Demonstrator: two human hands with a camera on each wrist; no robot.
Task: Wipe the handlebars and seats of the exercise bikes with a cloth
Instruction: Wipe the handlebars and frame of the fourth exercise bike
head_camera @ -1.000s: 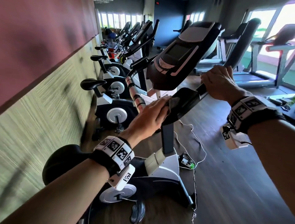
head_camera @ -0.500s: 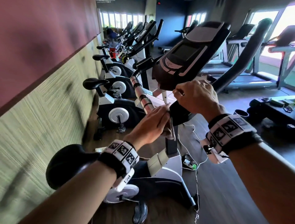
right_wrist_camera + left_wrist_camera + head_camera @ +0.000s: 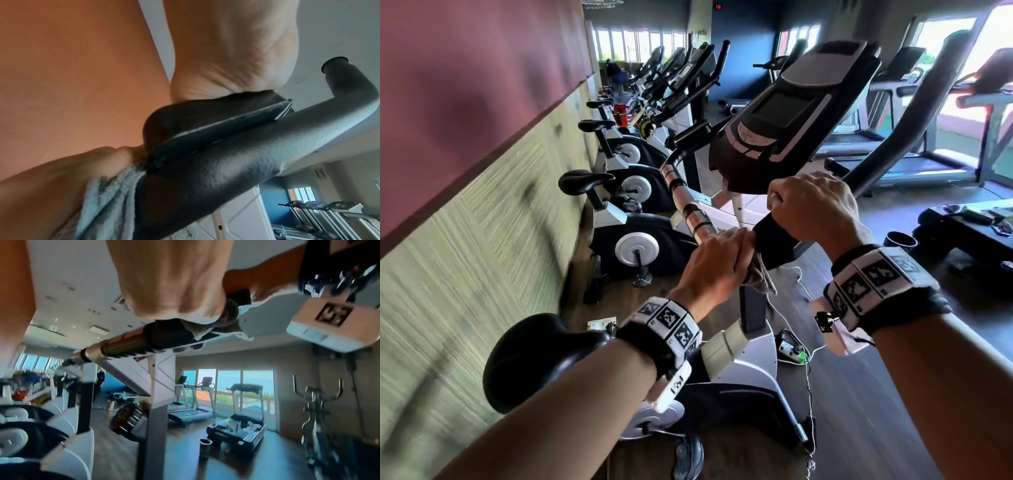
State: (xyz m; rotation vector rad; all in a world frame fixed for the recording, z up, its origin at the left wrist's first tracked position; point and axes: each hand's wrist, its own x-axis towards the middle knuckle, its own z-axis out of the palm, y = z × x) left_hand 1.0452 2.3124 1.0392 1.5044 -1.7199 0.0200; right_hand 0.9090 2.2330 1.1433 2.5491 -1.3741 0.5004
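Nearest, at the lower left of the head view, sits the black seat [image 3: 541, 359] of the closest bike. Above it, mid-frame, the left hand [image 3: 714, 263] has its grip curled round a grey cloth [image 3: 760, 279], holding it against the handlebar [image 3: 774, 240] where the black pad meets the banded metal section. Just right of it, touching the same pad, the right hand [image 3: 813, 209] has its grip wrapped over the bar. The console [image 3: 791, 113] tilts above both hands. Farther off, more bikes [image 3: 633, 236] line the wall at left, and treadmills [image 3: 893, 154] stand by the windows at upper right.
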